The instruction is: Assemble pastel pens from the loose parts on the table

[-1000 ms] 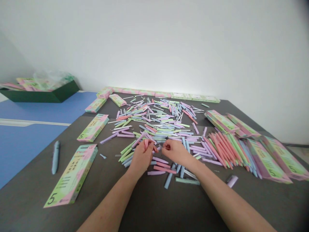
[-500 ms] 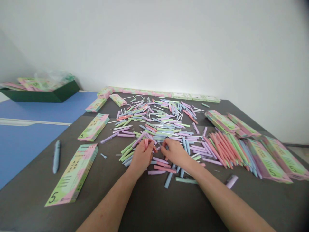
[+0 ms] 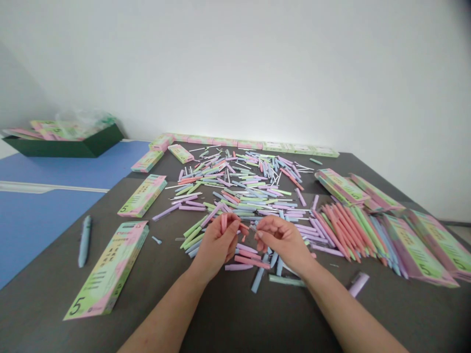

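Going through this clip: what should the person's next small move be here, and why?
Probably the right hand should bring the thin piece it pinches to the pink pen barrel held upright in the left hand. The two hands face each other closely, each holding one small part.

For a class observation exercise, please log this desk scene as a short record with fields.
left hand: holds a pink pen barrel upright
right hand: fingertips gathered at a thin item, too small to identify
surface: dark table
centre: heap of pastel pen parts
right: pink, green and blue pens, fanned side by side
left: pink-and-green pen box, blue pen
far left: dark green tray of boxes, beyond a blue desk
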Available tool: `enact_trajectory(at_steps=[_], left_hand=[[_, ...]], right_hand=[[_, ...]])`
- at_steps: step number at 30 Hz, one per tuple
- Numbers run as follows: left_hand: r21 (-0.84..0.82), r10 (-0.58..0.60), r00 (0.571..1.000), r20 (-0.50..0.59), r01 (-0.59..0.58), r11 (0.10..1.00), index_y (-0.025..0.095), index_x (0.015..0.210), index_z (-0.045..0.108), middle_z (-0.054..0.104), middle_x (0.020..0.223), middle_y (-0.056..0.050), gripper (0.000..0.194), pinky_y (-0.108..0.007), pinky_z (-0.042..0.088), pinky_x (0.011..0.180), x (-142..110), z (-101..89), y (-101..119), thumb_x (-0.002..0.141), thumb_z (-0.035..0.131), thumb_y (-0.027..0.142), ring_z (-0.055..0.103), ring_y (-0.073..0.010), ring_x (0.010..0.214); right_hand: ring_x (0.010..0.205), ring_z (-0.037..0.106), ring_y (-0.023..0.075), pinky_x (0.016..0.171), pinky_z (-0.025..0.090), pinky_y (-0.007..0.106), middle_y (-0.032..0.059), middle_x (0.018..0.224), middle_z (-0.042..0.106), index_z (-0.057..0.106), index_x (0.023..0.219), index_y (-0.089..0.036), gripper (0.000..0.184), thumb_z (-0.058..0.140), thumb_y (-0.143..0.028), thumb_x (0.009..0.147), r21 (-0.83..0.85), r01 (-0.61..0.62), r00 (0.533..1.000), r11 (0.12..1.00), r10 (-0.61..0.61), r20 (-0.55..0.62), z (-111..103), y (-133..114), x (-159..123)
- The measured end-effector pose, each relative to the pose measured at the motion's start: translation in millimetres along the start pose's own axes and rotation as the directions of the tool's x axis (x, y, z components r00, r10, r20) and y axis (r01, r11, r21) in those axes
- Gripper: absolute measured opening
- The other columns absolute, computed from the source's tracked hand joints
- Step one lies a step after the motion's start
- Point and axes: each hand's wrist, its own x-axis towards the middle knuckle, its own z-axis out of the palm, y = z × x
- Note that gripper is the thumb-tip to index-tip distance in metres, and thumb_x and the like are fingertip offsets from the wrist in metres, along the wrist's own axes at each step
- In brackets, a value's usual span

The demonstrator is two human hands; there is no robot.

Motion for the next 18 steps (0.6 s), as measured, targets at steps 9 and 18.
enact_trajectory(at_steps=[9, 18], left_hand=[[-0.026, 0.008, 1.0, 0.024, -0.008, 1.0, 0.018, 0.089, 0.051, 0.065, 0.077, 0.001, 0.019, -0.01, 0.021, 0.029, -3.5, 0.3, 1.0, 0.085, 0.06, 0.035, 0.027, 0.0028, 0.031], [0.006, 0.02, 1.0, 0.002, -0.02, 1.0, 0.018, 0.089, 0.051, 0.064, 0.074, 0.002, 0.02, -0.01, 0.02, 0.03, -4.2, 1.0, -0.1, 0.085, 0.06, 0.035, 0.027, 0.0029, 0.031]], right_hand=[[0.046, 0.06, 0.0096, 0.044, 0.049, 0.019, 0.0001, 0.056, 0.066, 0.072, 0.091, -0.015, 0.019, 0.066, -0.029, 0.08, -0.011, 0.046, 0.999, 0.999, -0.046, -0.024, -0.3, -2.2, -6.5], [0.045, 0.061, 0.0099, 0.044, 0.05, 0.019, -0.0005, 0.054, 0.066, 0.071, 0.088, -0.015, 0.018, 0.067, -0.03, 0.079, -0.033, 0.038, 0.998, 0.999, -0.04, -0.051, 2.9, -4.9, -6.2]])
